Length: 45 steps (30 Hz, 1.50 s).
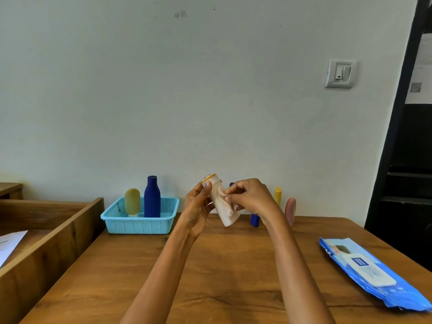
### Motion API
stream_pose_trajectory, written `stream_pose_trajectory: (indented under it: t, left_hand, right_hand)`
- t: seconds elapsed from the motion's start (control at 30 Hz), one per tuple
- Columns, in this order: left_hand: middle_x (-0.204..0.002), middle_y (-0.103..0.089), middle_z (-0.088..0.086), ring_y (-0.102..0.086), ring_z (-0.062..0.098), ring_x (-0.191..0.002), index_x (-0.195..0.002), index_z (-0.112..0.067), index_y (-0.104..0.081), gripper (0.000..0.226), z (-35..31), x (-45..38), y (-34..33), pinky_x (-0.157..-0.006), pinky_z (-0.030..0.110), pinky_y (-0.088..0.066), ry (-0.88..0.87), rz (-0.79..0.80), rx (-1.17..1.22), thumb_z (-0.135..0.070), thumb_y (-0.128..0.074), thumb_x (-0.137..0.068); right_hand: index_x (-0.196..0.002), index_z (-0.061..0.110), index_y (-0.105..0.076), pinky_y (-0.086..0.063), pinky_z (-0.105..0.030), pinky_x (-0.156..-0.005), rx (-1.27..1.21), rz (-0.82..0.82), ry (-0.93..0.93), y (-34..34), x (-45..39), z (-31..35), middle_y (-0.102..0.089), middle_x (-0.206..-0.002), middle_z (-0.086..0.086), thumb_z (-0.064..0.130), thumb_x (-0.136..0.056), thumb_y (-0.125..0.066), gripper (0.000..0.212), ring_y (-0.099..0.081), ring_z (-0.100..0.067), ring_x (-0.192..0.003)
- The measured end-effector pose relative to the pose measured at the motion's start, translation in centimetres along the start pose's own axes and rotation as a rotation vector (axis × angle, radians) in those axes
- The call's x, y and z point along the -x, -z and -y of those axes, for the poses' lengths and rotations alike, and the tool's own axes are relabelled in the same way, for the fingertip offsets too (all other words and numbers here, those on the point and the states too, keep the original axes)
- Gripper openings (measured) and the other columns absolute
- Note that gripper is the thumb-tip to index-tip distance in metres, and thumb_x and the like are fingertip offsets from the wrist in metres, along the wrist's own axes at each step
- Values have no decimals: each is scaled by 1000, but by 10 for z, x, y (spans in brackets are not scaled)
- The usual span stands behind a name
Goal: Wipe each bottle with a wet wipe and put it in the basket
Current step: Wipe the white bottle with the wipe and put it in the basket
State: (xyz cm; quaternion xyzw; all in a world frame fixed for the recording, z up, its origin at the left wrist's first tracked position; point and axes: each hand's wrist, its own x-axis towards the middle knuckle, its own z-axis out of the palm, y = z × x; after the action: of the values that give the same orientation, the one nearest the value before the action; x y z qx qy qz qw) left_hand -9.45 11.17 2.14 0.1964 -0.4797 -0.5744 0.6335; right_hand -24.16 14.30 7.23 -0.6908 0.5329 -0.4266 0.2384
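My left hand (197,206) grips a pale bottle (228,218) with a yellow-rimmed cap, tilted, above the table. A white wet wipe (222,195) lies wrapped over the bottle's side, and my right hand (247,195) pinches it against the bottle. The light blue basket (140,224) stands at the back left and holds an olive-yellow bottle (132,202) and a dark blue bottle (152,197), both upright. Behind my hands stand a small blue bottle (254,219), a yellow bottle (278,195) and a pink bottle (291,210), each partly hidden.
A blue pack of wet wipes (371,272) lies at the table's right edge. A wooden partition (51,239) borders the table on the left, with a sheet of paper (9,244) beyond it. The wall is close behind the bottles.
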Motion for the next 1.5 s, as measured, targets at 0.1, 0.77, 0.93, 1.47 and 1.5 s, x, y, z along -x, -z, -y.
stream_pose_trajectory:
  t: [0.1, 0.77, 0.93, 1.47, 1.5]
  left_hand:
    - [-95, -70, 4, -67, 16, -85, -109, -10, -62, 40, -1, 1, -3, -70, 28, -56, 1, 2, -12, -31, -60, -76]
    - [-117, -62, 13, -61, 23, -101, -123, -3, -53, 52, -14, 1, 9, -76, 30, -57, -54, -61, 58, -29, -58, -78]
    - [-119, -61, 12, -62, 23, -102, -119, -7, -55, 46, -18, 1, 9, -79, 32, -57, -64, -64, 62, -29, -56, -78]
    - [-113, -64, 10, -64, 21, -99, -123, -9, -53, 53, -25, 3, 2, -72, 29, -57, -105, -75, 82, -27, -62, -74]
    - [-115, -63, 11, -63, 22, -101, -124, -9, -53, 54, -27, 3, 3, -73, 29, -57, -113, -84, 80, -27, -62, -74]
  right_hand:
    - [-98, 13, -71, -54, -24, -75, -2, -213, 30, -6, 0, -3, -69, -97, 1, 17, -83, -69, 16, -63, -10, -84]
    - [-79, 26, -70, -56, -21, -67, 22, 82, -20, -4, 4, 9, -67, -82, 9, 13, -77, -74, 14, -67, -8, -77]
    - [-99, 15, -71, -48, -12, -62, 38, -157, 58, -10, 2, 8, -67, -91, 5, 14, -83, -69, 17, -61, -4, -75]
    - [-91, 24, -72, -40, -11, -58, 122, -106, 160, -14, 9, 24, -64, -89, 10, 17, -83, -67, 11, -56, -2, -76]
    - [-86, 25, -71, -43, -13, -58, 105, -21, 114, -10, 10, 23, -64, -87, 10, 15, -81, -68, 12, -57, -2, -76]
